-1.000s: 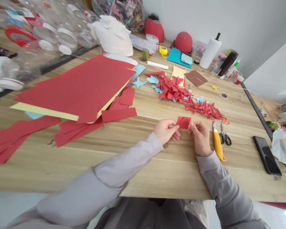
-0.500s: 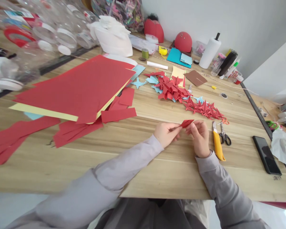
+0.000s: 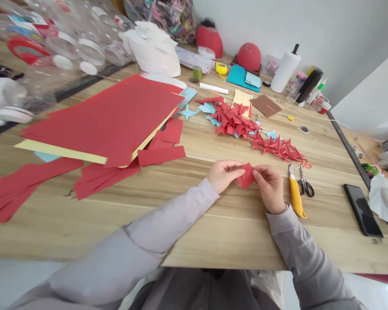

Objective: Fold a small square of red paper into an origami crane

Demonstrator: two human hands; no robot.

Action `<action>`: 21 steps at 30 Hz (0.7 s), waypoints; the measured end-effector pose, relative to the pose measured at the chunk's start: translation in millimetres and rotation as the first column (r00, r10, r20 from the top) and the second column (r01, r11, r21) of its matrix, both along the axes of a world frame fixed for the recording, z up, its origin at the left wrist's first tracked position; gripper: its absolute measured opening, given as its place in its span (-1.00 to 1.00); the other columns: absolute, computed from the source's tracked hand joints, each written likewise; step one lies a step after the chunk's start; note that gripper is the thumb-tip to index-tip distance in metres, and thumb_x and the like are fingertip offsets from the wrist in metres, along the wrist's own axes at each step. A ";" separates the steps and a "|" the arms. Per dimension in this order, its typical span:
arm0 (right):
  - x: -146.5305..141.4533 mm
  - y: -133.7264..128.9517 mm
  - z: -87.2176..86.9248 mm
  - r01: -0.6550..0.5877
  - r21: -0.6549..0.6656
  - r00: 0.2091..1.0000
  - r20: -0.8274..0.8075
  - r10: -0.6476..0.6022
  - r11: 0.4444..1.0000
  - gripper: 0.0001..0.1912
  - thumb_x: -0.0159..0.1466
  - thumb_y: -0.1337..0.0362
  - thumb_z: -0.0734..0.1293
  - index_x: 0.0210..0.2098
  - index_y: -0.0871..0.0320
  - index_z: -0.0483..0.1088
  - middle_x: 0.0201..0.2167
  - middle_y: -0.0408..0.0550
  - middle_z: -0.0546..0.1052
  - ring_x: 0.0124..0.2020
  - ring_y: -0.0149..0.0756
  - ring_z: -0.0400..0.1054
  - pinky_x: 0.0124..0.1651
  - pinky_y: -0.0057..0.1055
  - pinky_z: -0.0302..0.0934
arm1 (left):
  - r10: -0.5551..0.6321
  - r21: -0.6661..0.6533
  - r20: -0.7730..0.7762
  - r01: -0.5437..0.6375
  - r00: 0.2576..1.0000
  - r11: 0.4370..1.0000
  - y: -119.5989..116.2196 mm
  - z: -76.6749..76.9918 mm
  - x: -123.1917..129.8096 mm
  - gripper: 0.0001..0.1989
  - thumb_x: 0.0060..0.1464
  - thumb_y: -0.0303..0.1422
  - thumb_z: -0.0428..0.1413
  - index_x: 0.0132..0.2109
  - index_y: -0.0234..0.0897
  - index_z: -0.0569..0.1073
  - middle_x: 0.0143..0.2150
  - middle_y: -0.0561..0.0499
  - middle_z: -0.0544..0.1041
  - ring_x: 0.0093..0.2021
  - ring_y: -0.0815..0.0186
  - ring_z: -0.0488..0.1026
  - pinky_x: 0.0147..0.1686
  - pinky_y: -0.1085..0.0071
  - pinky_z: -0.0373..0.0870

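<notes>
A small folded square of red origami paper (image 3: pixel 246 176) sits between my hands, just above the wooden table (image 3: pixel 194 232). My left hand (image 3: pixel 224 175) pinches its left corner, and my right hand (image 3: pixel 269 188) grips its right side. Beyond my hands lies a heap of folded red paper shapes (image 3: pixel 234 122), with a strip of them (image 3: pixel 276 147) trailing to the right. A yellow utility knife (image 3: pixel 295 193) and black-handled scissors (image 3: pixel 305 185) lie to the right of my right hand.
A stack of large red sheets (image 3: pixel 100 118) and red offcuts (image 3: pixel 106 176) fill the table's left side. A black phone (image 3: pixel 362 210) lies near the right edge. Clear plastic bottles (image 3: pixel 84 47), a paper towel roll (image 3: pixel 284 71) and craft supplies line the back.
The red paper has gone from a thin flattened fold, held edge-on, to an opened diamond-like shape. My hands have drawn closer around it.
</notes>
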State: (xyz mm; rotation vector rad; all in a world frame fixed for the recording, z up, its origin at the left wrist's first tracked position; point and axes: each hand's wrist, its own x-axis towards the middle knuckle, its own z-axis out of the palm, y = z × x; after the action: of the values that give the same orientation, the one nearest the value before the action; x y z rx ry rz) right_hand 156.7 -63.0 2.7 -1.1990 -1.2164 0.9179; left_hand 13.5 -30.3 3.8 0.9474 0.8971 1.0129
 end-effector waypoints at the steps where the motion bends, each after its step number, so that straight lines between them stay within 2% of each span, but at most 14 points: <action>1: -0.6 -0.3 0.7 -0.006 -0.011 1.000 -0.007 0.006 1.000 -0.86 0.08 0.24 0.36 -0.37 0.14 0.41 -0.46 -0.14 0.48 -0.45 -0.41 0.33 -0.36 -0.44 0.26 | 0.002 -0.004 0.007 -0.002 1.000 1.000 1.0 -1.0 -0.1 -0.67 -0.33 -0.36 0.25 -0.31 -0.40 0.53 -0.41 -0.04 0.57 -0.44 0.29 0.48 -0.48 0.39 0.44; 4: -1.9 0.2 1.8 -0.052 -0.059 0.996 -0.075 0.048 0.997 -0.79 0.05 0.24 0.39 -0.31 0.13 0.40 -0.45 -0.15 0.50 -0.44 -0.39 0.35 -0.36 -0.43 0.28 | 0.027 0.019 -0.008 -0.027 1.000 0.999 2.1 -2.1 -0.2 -0.72 -0.33 -0.39 0.25 -0.33 -0.39 0.54 -0.39 -0.06 0.59 -0.39 0.27 0.50 -0.43 0.38 0.47; 7: -2.0 1.2 0.6 -0.087 -0.103 0.989 -0.131 0.073 0.991 -0.79 0.01 0.24 0.41 -0.35 0.13 0.41 -0.46 -0.14 0.50 -0.46 -0.38 0.35 -0.41 -0.44 0.28 | 0.035 0.052 -0.048 -0.032 0.998 0.998 1.2 -1.7 0.4 -0.73 -0.29 -0.42 0.24 -0.31 -0.39 0.55 -0.38 -0.07 0.59 -0.37 0.25 0.51 -0.41 0.34 0.49; 10: -1.1 1.7 -1.8 -0.093 -0.138 0.975 -0.216 0.062 0.986 -0.82 0.01 0.26 0.41 -0.37 0.12 0.41 -0.51 -0.19 0.47 -0.55 -0.43 0.30 -0.53 -0.49 0.23 | 0.031 0.071 -0.048 -0.028 0.998 0.997 0.0 -1.4 1.1 -0.74 -0.25 -0.43 0.22 -0.28 -0.38 0.55 -0.37 -0.07 0.59 -0.39 0.25 0.51 -0.46 0.34 0.50; 13: -0.7 1.5 -2.8 -0.128 -0.146 0.951 -0.298 0.080 0.981 -0.83 0.01 0.29 0.41 -0.37 0.11 0.41 -0.54 -0.22 0.45 -0.58 -0.46 0.28 -0.54 -0.51 0.22 | 0.028 0.077 -0.024 -0.026 0.999 0.997 -0.3 -1.2 0.8 -0.78 -0.25 -0.42 0.22 -0.33 -0.37 0.56 -0.35 -0.07 0.59 -0.41 0.26 0.51 -0.52 0.37 0.49; 17: -1.4 1.3 -2.6 -0.180 -0.145 0.935 -0.332 0.124 0.973 -0.85 0.03 0.31 0.40 -0.36 0.10 0.42 -0.53 -0.22 0.45 -0.56 -0.47 0.28 -0.54 -0.53 0.20 | 0.028 0.042 -0.029 -0.026 0.999 0.999 0.0 -1.0 -0.5 -0.82 -0.29 -0.43 0.22 -0.39 -0.35 0.57 -0.37 -0.05 0.58 -0.45 0.27 0.49 -0.54 0.36 0.49; 21: -1.1 1.8 -4.7 -0.177 -0.165 0.939 -0.323 0.116 0.970 -0.89 0.03 0.29 0.40 -0.40 0.10 0.43 -0.53 -0.22 0.45 -0.56 -0.47 0.28 -0.53 -0.52 0.21 | 0.017 -0.019 0.013 -0.017 1.000 1.000 0.2 -0.4 -1.8 -0.84 -0.30 -0.44 0.22 -0.42 -0.33 0.57 -0.41 -0.03 0.56 -0.47 0.28 0.48 -0.56 0.36 0.48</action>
State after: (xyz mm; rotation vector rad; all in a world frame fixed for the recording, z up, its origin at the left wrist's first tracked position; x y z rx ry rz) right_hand 155.7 -61.3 -2.0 -1.0708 -0.9874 1.3090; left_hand 11.7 -30.0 3.4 0.9180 0.9040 1.0221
